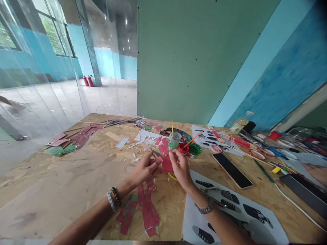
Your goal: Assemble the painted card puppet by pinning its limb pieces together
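Note:
Both hands meet above the middle of the table. My left hand (148, 165) is closed with a small pink piece (160, 159) at its fingertips. My right hand (180, 166) pinches the edge of a red painted cutout (167, 165) with green patches and small gold-coloured dots. Right behind the hands stand a clear plastic cup (175, 140) with a yellow stick in it, an open red paint pot (183, 148) with an orange brush, and a green paint pot (194, 150). Red leg-shaped cutouts (149, 212) lie below my hands.
Printed shoe sheets (258, 223) lie under my right forearm, with a phone (232, 170) beyond them. Red and green cutouts (74, 139) rest at the left. Sticks, a bottle (238, 125) and a power strip (305, 194) crowd the right, where another person's hand (316, 173) shows.

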Tool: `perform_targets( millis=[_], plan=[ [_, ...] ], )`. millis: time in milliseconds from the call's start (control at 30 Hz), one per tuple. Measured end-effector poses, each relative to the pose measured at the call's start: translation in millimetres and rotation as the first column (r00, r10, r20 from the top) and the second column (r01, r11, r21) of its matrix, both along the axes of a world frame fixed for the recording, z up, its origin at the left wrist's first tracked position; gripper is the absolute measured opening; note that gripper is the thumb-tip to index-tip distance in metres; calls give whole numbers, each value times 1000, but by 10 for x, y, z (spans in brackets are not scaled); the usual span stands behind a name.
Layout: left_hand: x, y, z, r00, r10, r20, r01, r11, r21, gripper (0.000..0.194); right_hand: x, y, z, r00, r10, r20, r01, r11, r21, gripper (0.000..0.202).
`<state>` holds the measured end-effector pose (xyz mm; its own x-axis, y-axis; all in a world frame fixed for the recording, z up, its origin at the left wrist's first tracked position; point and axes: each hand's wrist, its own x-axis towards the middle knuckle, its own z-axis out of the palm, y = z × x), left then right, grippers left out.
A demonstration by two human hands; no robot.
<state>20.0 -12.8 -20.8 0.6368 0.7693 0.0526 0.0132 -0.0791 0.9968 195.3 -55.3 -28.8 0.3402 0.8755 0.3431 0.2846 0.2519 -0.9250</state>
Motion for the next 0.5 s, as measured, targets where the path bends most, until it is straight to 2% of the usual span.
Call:
perform_targets(
  millis=[167, 333, 500],
  plan=[
    [-8, 27, -100, 997, -37, -63, 39, 999, 20, 44, -34, -38, -16, 997, 16, 81, -16, 1000, 3, 38],
    [-1, 57, -76, 998, -26, -61, 26, 1000, 9, 48, -44, -53, 31, 998, 25, 60, -26, 1000, 2, 37],
    [10, 74, -58, 996, -71, -49, 69, 997, -38, 52, -55, -81, 65, 996, 30, 81, -31, 1000, 1, 38]
  ],
)
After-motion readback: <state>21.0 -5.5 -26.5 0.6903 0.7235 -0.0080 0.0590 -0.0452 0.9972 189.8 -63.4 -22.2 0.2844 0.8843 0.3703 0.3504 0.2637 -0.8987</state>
